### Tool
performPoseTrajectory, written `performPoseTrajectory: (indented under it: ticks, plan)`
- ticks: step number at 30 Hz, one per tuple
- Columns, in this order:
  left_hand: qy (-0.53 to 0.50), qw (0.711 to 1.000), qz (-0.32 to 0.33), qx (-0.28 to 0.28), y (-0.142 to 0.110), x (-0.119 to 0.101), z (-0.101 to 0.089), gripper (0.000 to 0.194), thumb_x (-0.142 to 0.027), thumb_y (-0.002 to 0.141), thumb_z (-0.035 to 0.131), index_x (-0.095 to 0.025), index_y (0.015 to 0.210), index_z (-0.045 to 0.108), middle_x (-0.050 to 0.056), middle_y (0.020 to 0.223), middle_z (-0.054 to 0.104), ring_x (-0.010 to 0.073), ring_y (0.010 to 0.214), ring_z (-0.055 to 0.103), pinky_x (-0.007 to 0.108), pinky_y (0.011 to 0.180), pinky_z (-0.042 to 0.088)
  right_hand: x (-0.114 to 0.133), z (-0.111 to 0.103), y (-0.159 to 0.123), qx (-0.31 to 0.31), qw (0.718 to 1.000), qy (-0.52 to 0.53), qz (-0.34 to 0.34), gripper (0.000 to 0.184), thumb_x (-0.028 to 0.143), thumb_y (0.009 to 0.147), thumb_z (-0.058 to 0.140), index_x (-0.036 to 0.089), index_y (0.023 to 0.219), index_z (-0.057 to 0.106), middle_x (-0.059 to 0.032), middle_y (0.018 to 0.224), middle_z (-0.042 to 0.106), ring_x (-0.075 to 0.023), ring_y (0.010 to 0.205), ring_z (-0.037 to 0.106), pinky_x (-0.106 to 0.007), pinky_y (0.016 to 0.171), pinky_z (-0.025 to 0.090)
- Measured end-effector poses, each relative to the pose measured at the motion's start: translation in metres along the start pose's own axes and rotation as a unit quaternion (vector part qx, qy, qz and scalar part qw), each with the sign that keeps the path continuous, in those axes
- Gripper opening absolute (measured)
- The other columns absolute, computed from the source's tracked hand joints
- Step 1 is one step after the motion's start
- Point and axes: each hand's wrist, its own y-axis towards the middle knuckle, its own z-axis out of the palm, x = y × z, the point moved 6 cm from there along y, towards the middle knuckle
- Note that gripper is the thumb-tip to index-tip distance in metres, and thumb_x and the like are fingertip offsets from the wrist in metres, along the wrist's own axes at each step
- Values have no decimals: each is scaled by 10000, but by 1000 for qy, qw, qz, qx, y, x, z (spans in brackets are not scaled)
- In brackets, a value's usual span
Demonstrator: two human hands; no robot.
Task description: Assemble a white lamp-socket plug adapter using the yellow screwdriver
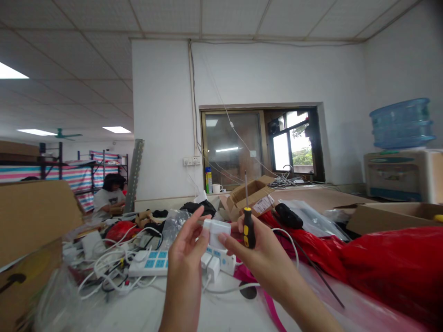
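Both hands meet in the middle of the head view around a small white power adapter (219, 228). My left hand (191, 240) grips its left side between thumb and fingers. On the right side, the thumb and fingertips of my right hand (254, 246) press against the adapter. A screwdriver (248, 229) with a black and yellow handle is also tucked in my right hand, its shaft pointing up. Just below lie a white power strip (221, 260) and a plugged-in white charger (213, 269). The adapter's far side is hidden.
Another power strip (148, 263) and tangled white cables (107, 267) lie at left. An open carton (249, 196) stands behind my hands. Red plastic bags (391, 263) and a thin dark rod (321, 274) are at right. A person (109, 196) sits further back on the left.
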Motion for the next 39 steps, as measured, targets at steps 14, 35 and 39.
performPoseTrajectory:
  ticks: [14, 35, 39]
  plan:
    - [-312, 909, -250, -118, -23, 43, 7, 378, -234, 1099, 440, -13, 1219, 722, 200, 1010, 807, 265, 891, 821, 341, 777, 668, -1, 15, -8, 56, 998, -40, -6, 399, 527, 852, 840, 222, 901, 588, -42, 898, 701, -251, 870, 668, -374, 781, 525]
    - [-352, 890, -264, -119, -33, 18, 15, 354, -275, 1079, 477, -62, 1212, 726, 187, 1058, 799, 268, 883, 801, 346, 693, 643, 1, 28, -17, 13, 990, 117, 76, 615, 461, 762, 997, 242, 707, 425, 54, 699, 536, -132, 687, 507, -248, 662, 447]
    - [-338, 891, -264, -151, -31, 20, 12, 299, -293, 1098, 447, -116, 1078, 688, 100, 782, 726, 221, 564, 668, 313, 488, 496, -19, 37, -13, 21, 962, 236, 135, 541, 636, 782, 928, 196, 806, 614, 1, 711, 621, -124, 574, 528, -250, 535, 467]
